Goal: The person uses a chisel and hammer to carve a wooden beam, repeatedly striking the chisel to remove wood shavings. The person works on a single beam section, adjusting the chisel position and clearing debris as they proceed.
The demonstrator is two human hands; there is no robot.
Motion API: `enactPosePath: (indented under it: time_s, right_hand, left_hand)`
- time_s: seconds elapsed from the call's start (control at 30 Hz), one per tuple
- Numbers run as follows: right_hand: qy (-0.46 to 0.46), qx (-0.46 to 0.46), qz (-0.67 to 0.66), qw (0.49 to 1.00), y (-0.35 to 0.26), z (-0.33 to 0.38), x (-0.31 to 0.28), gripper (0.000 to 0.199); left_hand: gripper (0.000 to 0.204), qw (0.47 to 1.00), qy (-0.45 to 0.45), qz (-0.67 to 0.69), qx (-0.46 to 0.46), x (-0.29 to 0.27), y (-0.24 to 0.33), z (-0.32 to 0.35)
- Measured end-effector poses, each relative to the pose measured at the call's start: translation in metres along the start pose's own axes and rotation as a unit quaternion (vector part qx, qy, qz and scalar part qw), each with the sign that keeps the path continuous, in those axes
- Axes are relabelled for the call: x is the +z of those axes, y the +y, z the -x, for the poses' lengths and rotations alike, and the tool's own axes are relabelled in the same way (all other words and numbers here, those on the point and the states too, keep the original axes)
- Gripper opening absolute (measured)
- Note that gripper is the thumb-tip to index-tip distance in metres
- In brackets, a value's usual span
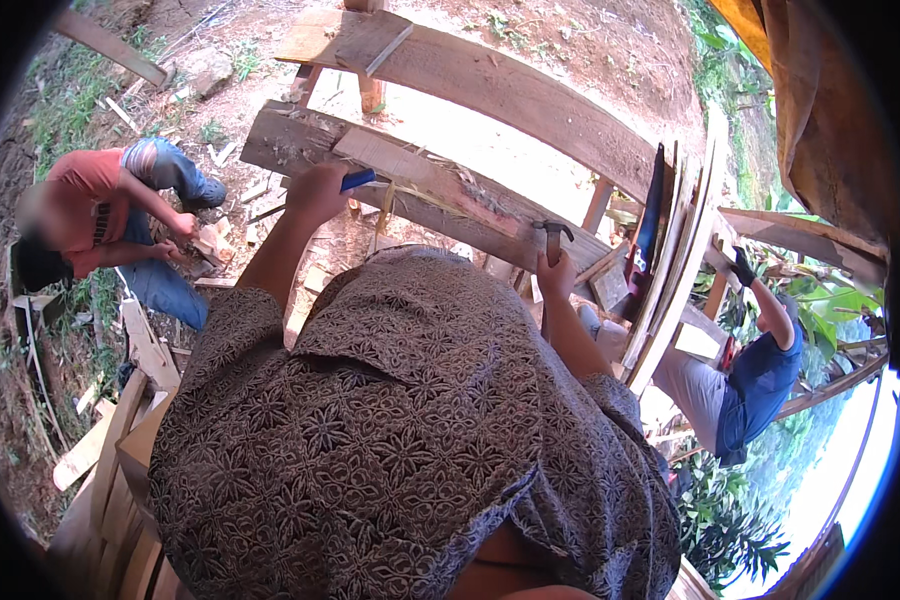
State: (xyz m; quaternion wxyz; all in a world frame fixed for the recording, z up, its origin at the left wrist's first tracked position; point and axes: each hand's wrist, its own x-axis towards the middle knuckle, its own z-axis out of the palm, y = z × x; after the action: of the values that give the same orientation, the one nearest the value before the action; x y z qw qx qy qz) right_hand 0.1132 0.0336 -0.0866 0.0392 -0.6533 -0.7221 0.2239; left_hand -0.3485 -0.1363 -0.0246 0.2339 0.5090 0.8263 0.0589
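Wooden plank (440, 190) under both hands: L (315, 192) on blue-handled tool (356, 181), R (557, 275) w/ hammer (552, 238), seemingly.

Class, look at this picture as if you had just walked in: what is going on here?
A person in a patterned shirt leans over rough wooden planks of a frame. The left hand grips a blue-handled tool against a plank; the right hand holds a hammer with its head up by the plank. To the left, a person in an orange shirt crouches over wood scraps. To the right, a person in blue reaches up to the boards.
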Motion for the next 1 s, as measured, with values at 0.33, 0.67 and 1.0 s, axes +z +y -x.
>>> enactPosePath:
  time_s: [0.33,0.67,1.0]
  right_hand:
    - [0.100,0.001,0.077,0.992,0.022,0.005,0.029,0.056]
    - [-0.150,-0.291,-0.025,0.944,-0.194,0.011,0.041,0.074]
    - [-0.142,-0.297,-0.141,0.934,-0.219,0.003,0.037,0.023]
  left_hand:
    - [0.025,0.997,0.047,-0.003,0.066,-0.055,0.057,0.033]
    - [0.027,0.985,0.098,0.077,0.121,-0.088,0.113,0.036]
    - [0.070,0.937,0.288,0.195,0.039,-0.043,0.081,0.014]
